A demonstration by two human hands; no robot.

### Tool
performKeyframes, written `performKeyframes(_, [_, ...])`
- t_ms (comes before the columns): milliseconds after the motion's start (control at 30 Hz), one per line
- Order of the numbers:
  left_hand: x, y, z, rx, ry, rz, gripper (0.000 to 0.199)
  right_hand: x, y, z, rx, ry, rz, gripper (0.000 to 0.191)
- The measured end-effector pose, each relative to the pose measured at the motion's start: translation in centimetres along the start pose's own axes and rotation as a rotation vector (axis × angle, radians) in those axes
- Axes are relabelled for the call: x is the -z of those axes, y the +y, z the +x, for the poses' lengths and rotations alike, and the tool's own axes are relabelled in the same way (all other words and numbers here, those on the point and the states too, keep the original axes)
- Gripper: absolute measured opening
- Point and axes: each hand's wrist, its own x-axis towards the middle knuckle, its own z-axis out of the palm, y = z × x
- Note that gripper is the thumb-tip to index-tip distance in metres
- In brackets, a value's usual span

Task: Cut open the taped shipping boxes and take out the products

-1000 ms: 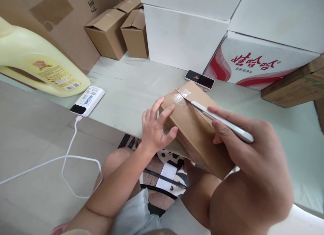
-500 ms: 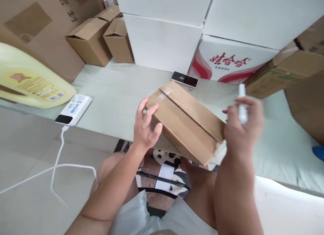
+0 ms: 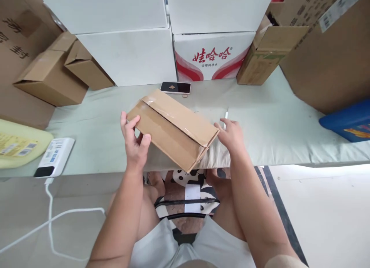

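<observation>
A closed brown cardboard box (image 3: 170, 125), with a dark seam along its top and clear tape at its far left end, is tilted at the front edge of the covered surface. My left hand (image 3: 135, 141) grips its left end, fingers over the corner and thumb at the near side. At the opposite end, my right hand (image 3: 232, 135) has its thumb at the box's corner. A slim white pen-shaped tool (image 3: 226, 114) with a thin tip points away from me, running behind my right index finger and apparently held there.
A phone (image 3: 175, 87) lies behind the box, before stacked white cartons (image 3: 133, 56). Small brown boxes (image 3: 54, 71) stand at left, near a white power bank (image 3: 56, 156) with a cable and a yellow bottle (image 3: 26, 143). A blue container (image 3: 351, 119) is at right.
My right hand has lowered towards the surface with the white tool and come to the box's right end. The box has turned slightly in my left hand. The camera view has shifted right.
</observation>
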Motion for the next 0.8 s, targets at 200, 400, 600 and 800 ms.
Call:
performKeyframes(200, [-0.8, -0.6, 0.9, 0.108, -0.054, -0.119, 0.074, 2.1, -3.4, -2.4, 0.474, -0.211, 0.673, 0.049])
performKeyframes(400, [-1.6, 1.3, 1.9, 0.225, 0.11, -0.065, 0.053, 3.8, -5.2, -4.8, 0.817, -0.591, 0.456, 0.067])
performKeyframes(600, [-1.1, 4.2, 1.6, 0.33, 0.06, -0.094, 0.061, 3.0, -5.4, -5.8, 0.792, -0.491, 0.252, 0.077])
performKeyframes(800, [1.8, 6.8, -1.1, -0.083, -0.462, 0.158, 0.114, 2.1, -5.6, -5.9, 0.835, -0.347, 0.278, 0.075])
